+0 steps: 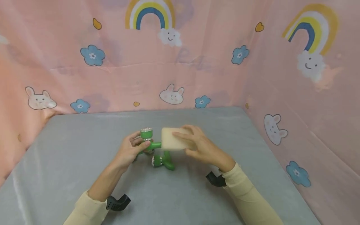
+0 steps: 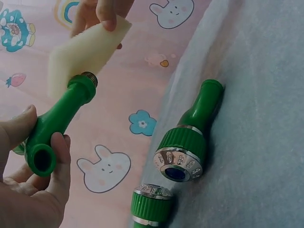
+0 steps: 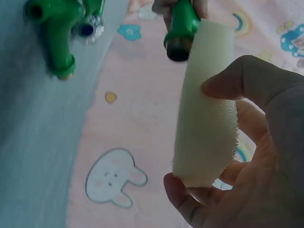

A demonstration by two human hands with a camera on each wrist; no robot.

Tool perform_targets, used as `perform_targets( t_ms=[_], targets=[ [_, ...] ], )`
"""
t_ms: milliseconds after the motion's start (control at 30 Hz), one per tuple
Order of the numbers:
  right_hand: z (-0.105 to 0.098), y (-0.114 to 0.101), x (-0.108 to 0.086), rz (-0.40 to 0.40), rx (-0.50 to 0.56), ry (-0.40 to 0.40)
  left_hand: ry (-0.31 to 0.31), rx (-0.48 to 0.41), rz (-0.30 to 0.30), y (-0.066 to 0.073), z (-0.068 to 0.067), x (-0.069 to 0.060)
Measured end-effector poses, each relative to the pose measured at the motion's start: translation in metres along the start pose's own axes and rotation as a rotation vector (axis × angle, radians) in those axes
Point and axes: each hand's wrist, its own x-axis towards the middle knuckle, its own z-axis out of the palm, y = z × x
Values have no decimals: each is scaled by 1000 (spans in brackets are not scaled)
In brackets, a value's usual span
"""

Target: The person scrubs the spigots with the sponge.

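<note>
My left hand [image 1: 130, 147] grips a green tap [image 2: 64, 109] by its body, with thumb and fingers round it. Its threaded end points at a pale cream sponge [image 1: 171, 139]. My right hand [image 1: 201, 143] holds that block-shaped sponge [image 3: 206, 104] between thumb and fingers. In the left wrist view, the sponge is close to the threaded end; whether they touch I cannot tell. Another green tap [image 1: 167, 162], with a silver-ringed knob, lies on the table just below the hands. A silver-topped green knob [image 1: 146, 133] shows beside my left fingers.
A grey cloth covers the table [image 1: 70, 156]. Pink printed curtains [image 1: 197, 78] rise at its back and sides. Another green knob with a silver ring [image 2: 152, 204] is on the table in the left wrist view. Black wrist mounts [image 1: 118, 203] stick out from both sleeves.
</note>
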Motion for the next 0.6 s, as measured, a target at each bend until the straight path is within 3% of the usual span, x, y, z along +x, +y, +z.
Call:
perform_targets(
  t_ms=[167,300,433,600],
  targets=[
    [-8,6,-1,62,-9,42,45,61,7,1,-1,-1],
    [-2,-3,2,-10,-10,102,71,128,16,0,1,-1],
    [9,-11,4,-76,-23,65,78,132,17,0,1,1],
    [7,2,5,34,-41,41,87,104,-1,2,-5,2]
  ],
)
